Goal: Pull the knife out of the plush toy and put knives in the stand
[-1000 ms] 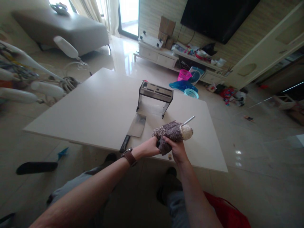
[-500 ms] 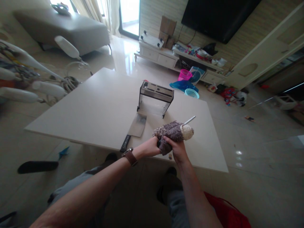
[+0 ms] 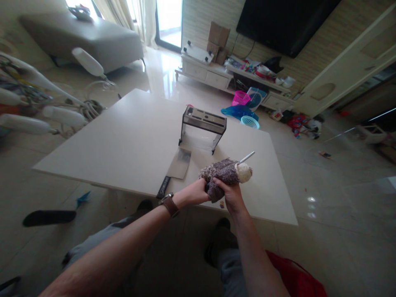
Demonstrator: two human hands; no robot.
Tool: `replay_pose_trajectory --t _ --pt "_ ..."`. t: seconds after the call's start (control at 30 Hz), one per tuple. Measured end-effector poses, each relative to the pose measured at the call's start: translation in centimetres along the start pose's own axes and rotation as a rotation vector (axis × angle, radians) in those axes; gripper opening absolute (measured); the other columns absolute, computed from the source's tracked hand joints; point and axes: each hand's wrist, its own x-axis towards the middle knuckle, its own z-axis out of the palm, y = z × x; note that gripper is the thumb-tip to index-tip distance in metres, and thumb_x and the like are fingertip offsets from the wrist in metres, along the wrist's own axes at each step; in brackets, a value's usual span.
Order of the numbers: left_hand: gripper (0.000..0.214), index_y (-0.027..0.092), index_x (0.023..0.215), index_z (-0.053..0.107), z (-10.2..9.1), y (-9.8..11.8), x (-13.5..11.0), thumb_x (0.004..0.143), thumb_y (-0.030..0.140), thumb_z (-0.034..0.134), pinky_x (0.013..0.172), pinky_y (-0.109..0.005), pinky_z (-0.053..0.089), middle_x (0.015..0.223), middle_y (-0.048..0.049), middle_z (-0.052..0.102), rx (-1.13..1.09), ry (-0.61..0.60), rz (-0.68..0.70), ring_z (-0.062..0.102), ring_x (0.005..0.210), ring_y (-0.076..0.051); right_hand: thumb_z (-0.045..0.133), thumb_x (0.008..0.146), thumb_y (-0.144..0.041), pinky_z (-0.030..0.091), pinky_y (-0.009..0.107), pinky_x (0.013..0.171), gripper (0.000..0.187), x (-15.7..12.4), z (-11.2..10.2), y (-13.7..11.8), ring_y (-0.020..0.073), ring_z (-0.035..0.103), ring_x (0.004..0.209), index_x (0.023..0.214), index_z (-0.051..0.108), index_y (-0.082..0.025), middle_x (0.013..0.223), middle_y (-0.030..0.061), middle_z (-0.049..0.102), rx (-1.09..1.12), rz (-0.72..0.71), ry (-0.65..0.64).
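Observation:
Both my hands grip a bundled knitted piece, fuzzy grey-brown with a cream end, just above the front of the white table. My left hand, a watch on its wrist, is closed on the near left side. On the near right side, my right hand wraps round it with the thumb lying on top. A thin silver stick pokes out beside the cream end, slanting up to the right; its other end is hidden. Left of the bundle a cleaver lies flat, its black handle towards me.
On the white table, a clear box with a dark frame stands behind the cleaver. A tiny figure-like item is at the near edge. Beyond the table are a pink basket and a light-blue basket. A red bag-like thing is at lower right.

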Motion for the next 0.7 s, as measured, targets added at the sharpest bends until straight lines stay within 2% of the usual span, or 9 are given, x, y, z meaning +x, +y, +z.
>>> replay_pose_trajectory --t 0.5,0.7 --pt "0.041 0.011 0.116 0.074 0.07 -0.07 0.03 0.080 0.032 0.072 0.085 -0.030 0.057 0.109 -0.0080 0.078 -0.006 0.024 0.027 0.072 0.101 -0.027 0.096 0.051 -0.032 0.055 0.048 0.105 0.064 0.05 -0.08 0.14 0.0301 0.071 0.114 0.109 0.073 -0.016 0.113 0.0091 0.078 0.025 0.001 -0.004" --pt "0.036 0.010 0.108 0.076 0.18 -0.55 0.15 0.080 0.033 0.071 0.080 -0.029 0.057 0.100 -0.0078 0.079 0.010 -0.005 0.017 0.072 0.095 -0.025 0.096 0.051 -0.032 0.054 0.050 0.106 0.064 0.14 -0.08 0.26 0.0300 0.071 0.113 0.108 0.073 -0.016 0.111 0.0087 0.078 0.017 -0.010 0.001"
